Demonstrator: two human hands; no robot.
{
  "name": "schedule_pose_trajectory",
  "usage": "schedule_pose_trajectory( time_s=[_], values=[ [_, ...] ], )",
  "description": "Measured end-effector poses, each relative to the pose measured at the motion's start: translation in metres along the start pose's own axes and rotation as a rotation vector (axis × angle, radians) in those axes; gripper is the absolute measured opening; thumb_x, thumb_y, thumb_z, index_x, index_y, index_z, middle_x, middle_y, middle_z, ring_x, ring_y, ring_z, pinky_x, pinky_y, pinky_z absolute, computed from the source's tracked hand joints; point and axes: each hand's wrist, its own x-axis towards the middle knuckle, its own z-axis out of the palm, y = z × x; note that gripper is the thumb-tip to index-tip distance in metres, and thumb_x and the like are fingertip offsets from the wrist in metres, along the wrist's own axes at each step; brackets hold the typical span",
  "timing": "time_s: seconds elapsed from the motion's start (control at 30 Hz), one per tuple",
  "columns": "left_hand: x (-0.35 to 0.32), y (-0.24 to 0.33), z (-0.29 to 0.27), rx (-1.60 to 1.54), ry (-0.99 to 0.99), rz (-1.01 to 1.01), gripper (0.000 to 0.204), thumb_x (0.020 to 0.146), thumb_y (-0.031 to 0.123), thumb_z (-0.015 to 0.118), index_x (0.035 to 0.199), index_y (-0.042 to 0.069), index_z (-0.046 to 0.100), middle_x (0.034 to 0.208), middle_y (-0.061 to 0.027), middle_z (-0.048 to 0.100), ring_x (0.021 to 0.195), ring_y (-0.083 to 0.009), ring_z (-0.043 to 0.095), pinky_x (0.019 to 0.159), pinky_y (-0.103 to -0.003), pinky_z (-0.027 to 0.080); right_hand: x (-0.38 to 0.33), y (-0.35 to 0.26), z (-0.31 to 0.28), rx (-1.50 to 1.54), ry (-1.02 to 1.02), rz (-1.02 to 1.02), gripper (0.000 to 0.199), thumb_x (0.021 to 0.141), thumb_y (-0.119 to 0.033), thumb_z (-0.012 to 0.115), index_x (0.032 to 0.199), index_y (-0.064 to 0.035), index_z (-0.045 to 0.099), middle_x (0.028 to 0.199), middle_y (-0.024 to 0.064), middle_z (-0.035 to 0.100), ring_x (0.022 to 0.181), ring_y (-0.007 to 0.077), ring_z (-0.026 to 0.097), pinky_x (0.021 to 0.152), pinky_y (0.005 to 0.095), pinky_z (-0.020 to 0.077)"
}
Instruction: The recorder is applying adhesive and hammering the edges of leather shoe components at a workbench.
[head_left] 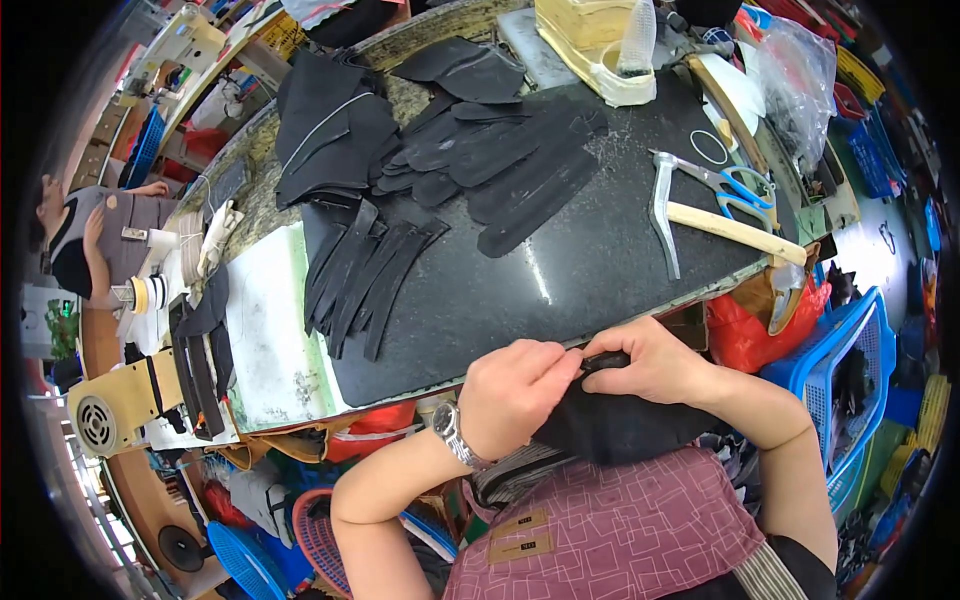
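Note:
Close in front of my body, at the table's near edge, both hands work on a black piece of soft sheet material. My left hand has its fingers closed at the piece's upper edge. Beside it my right hand pinches a folded bit of the same edge between thumb and forefinger. Most of the piece hangs below the hands over my lap. On the dark tabletop lie several narrow black strips, long rounded black pieces and larger black panels.
A hammer with a wooden handle and blue-handled scissors lie at the right. A yellowish container stands at the far edge. Blue baskets and a red bag are right of the table. Another person sits at the left.

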Motion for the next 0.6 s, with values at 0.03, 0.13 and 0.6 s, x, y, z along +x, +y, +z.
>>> schedule_pose_trajectory(
  time_s=[0.03,0.13,0.6],
  values=[
    [0.002,0.003,-0.001,-0.005,-0.004,-0.004,0.023,0.065,0.002,0.069,0.088,0.002,0.065,0.078,-0.0088,0.062,0.067,-0.0222,0.063,0.054,-0.029,0.052,0.000,0.001,0.001,-0.041,0.027,-0.012,0.024,0.074,-0.013,0.066,0.093,0.0024,0.065,0.073,0.0091,0.065,0.069,0.0077,0.057,0.064,0.0244,0.0455],
    [0.005,0.007,-0.001,0.051,-0.147,-0.031,0.029,0.063,-0.001,0.064,0.092,0.001,0.063,0.080,-0.0099,0.062,0.070,-0.0243,0.064,0.056,-0.031,0.053,0.000,-0.002,0.000,-0.065,0.044,0.056,0.024,0.073,-0.011,0.065,0.092,0.0030,0.065,0.071,0.0105,0.064,0.067,0.0079,0.057,0.063,0.0250,0.0457],
    [0.013,-0.025,-0.002,-0.319,-0.434,-0.007,0.021,0.069,0.000,0.061,0.091,0.002,0.062,0.082,-0.0105,0.064,0.072,-0.0266,0.064,0.061,-0.034,0.053,-0.001,0.005,0.003,0.062,-0.006,0.179,0.021,0.073,-0.012,0.067,0.088,0.0021,0.066,0.067,0.0053,0.061,0.064,0.0064,0.053,0.060,0.0242,0.0437]
  ],
)
